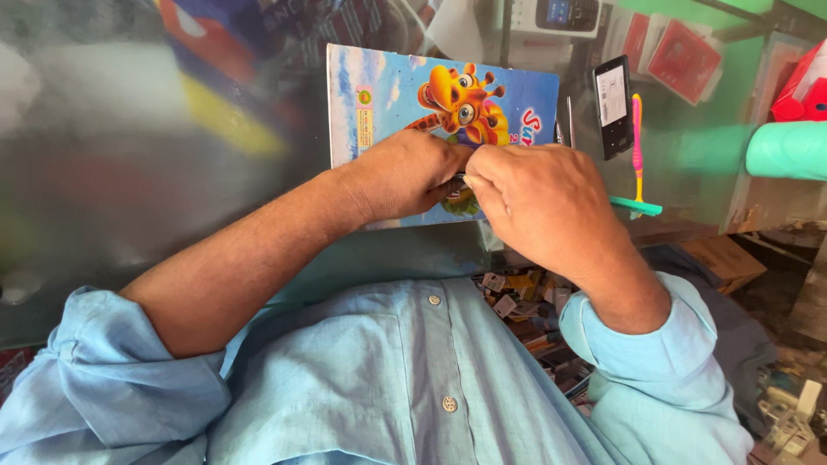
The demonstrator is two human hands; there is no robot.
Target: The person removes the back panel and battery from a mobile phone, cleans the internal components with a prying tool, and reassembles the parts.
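Held between both hands, above the near edge of the book: a small dark object [459, 180], mostly hidden, kind impossible to tell. Left hand [405, 175] curled closed around its left end; right hand [543, 207] closed too, fingers [481, 169] pinching it from the right side. Knuckles of the two hands touching each other.

Possible troubles, as a judgement only: could slip out of the pinch, because so little of it shows and the grip is only at the fingertips. Could then fall past the near edge of the table [129, 172] into the open box of small parts [525, 301] below, and be hard to find among them. Could also scratch the cover of the book [388, 86] if pressed down too hard. Could knock the phone or the toothbrush with the right elbow, both lying near on the right.

Counted: one small dark object; two hands, both closed; one children's book with a cartoon giraffe on a blue cover, lying flat under the hands; one black phone [612, 105], just right of the book; one pink and yellow toothbrush [637, 146] with a green end, just beside the phone; one second phone [564, 13] at the far edge, partly cut off; one green roll [788, 149] far right; two red packets [680, 56] far right, blurred.
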